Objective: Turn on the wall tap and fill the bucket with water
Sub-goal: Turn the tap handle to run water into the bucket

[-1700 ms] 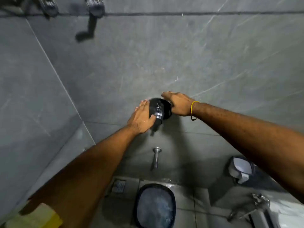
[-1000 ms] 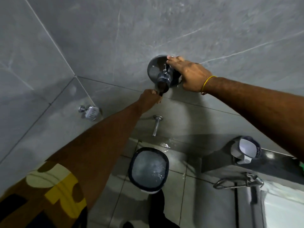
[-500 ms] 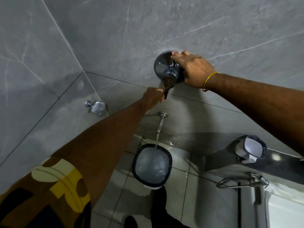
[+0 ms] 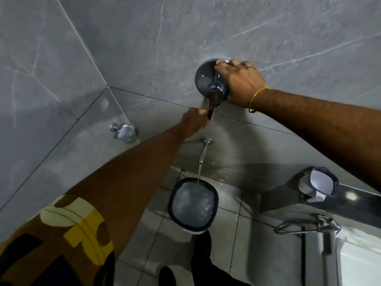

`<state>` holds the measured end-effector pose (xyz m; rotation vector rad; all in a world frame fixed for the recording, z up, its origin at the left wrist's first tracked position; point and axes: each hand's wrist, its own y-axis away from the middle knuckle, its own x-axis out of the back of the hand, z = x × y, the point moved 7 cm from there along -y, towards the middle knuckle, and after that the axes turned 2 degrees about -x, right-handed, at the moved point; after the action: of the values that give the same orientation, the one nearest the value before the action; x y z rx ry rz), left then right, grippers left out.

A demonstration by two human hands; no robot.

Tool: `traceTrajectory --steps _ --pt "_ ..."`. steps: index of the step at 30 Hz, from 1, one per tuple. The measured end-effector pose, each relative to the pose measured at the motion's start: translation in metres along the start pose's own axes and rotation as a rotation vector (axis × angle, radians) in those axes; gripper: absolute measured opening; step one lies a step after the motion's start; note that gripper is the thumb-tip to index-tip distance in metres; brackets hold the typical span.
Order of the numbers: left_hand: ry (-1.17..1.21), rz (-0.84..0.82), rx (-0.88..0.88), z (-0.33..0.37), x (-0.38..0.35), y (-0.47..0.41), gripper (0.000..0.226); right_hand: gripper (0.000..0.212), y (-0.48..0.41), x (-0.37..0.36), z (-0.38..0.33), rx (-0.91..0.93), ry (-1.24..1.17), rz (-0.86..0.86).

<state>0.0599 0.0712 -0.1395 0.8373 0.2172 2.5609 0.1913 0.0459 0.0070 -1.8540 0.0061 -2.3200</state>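
My right hand (image 4: 240, 83) gripped the round chrome wall valve (image 4: 208, 81), left hand (image 4: 193, 122) pinched its lever tip just below, w/ water running into the dark-rimmed bucket (image 4: 193, 205) further below.

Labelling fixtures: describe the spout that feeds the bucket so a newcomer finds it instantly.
Start at the round chrome mixer plate on the grey tiled wall, under the right hand. Drop straight down past the left hand to the spout, directly above the bucket. Unlike the soap dish to its left, it pours water.

The lone head camera looked steeply down from close above the wall tap (image 4: 212, 85), toward the bucket (image 4: 193, 205) below
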Motion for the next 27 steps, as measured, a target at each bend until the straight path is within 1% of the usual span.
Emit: traceTrajectory --steps 7,12,16,27 --pt "-0.232 -0.011 -0.091 0.007 -0.007 0.001 0.015 0.074 -0.001 -0.003 -0.002 -0.017 0.055 -0.001" --pt "-0.235 0.013 -0.127 0.004 -0.010 0.003 0.019 0.075 -0.003 -0.005 -0.004 -0.013 0.091 -0.005" --pt "-0.254 0.027 -0.155 0.005 -0.011 0.003 0.018 0.076 -0.002 -0.007 -0.004 -0.013 0.077 -0.008" --pt "-0.410 0.018 -0.203 0.006 -0.014 0.001 0.026 0.076 0.000 -0.011 -0.002 -0.029 0.016 0.002"
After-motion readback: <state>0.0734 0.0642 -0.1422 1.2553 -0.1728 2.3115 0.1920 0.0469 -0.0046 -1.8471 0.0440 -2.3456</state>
